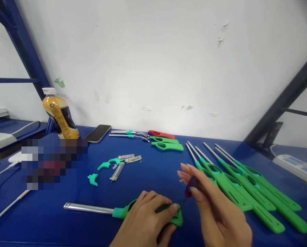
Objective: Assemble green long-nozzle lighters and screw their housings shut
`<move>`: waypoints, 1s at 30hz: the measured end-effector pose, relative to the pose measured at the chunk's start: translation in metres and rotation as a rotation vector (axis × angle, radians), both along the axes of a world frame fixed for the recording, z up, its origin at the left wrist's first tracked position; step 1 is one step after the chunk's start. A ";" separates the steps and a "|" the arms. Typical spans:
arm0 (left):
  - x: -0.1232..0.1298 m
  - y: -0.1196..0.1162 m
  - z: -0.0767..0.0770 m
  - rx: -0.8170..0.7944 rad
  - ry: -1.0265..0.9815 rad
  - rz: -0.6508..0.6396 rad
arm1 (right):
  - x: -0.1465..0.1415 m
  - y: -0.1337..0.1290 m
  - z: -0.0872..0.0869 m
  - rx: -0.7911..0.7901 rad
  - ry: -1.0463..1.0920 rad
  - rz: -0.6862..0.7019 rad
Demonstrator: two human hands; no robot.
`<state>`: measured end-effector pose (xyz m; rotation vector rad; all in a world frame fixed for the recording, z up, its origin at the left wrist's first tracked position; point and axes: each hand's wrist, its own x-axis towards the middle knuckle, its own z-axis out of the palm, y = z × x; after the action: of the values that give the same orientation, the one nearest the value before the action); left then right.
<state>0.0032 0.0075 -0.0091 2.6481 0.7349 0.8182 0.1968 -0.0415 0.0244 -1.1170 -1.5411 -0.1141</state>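
Observation:
A green gas lighter (126, 210) with a long metal barrel lies on the blue table, its barrel pointing left. My left hand (148, 219) presses down over its handle with fingers wrapped round it, hiding much of the body. In my right hand (217, 212), a small screwdriver (191, 187) with a dark red-purple handle is pinched between thumb and fingers. Its thin shaft slants down to the handle end of the lighter, beside my left fingertips. Whether the tip sits in a screw is too small to tell.
Several finished-looking green lighters (261, 192) lie at the right. Clear fuel tanks (117, 171) and teal triggers (104, 166) lie left of centre. Behind are a red casing half (166, 134), green casing halves (171, 146), barrels with wires (121, 136), a phone (99, 133) and a drink bottle (59, 116).

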 end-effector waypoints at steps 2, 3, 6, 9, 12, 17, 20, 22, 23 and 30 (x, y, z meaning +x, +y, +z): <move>0.000 0.001 0.000 -0.001 0.009 -0.003 | -0.001 -0.001 -0.002 0.043 0.051 -0.040; 0.000 0.002 0.001 -0.006 0.017 -0.002 | -0.001 -0.002 -0.002 0.083 0.056 -0.062; 0.000 0.002 0.002 -0.034 0.045 0.003 | -0.004 -0.003 0.000 0.121 -0.001 -0.087; 0.001 0.001 0.002 -0.045 0.055 0.012 | -0.009 -0.004 0.004 0.019 0.026 -0.049; 0.002 0.000 0.001 -0.057 0.062 0.015 | -0.011 -0.003 0.006 0.019 0.103 0.026; 0.001 0.000 0.001 -0.060 0.039 0.008 | -0.005 -0.003 0.008 0.027 0.004 -0.040; 0.001 0.000 0.000 -0.042 0.023 0.003 | -0.004 -0.005 0.011 -0.057 0.023 -0.034; 0.001 -0.001 -0.001 -0.036 0.014 0.009 | -0.005 -0.006 0.012 -0.060 0.066 0.020; 0.001 -0.001 -0.001 -0.041 0.015 0.012 | -0.006 -0.006 0.012 -0.043 0.077 0.035; 0.001 -0.002 0.004 -0.095 0.061 0.016 | -0.001 -0.010 0.023 -0.017 -0.020 -0.003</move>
<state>0.0039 0.0059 -0.0050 2.5958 0.7913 0.6909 0.1960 -0.0513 0.0476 -1.1347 -1.5608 -0.1151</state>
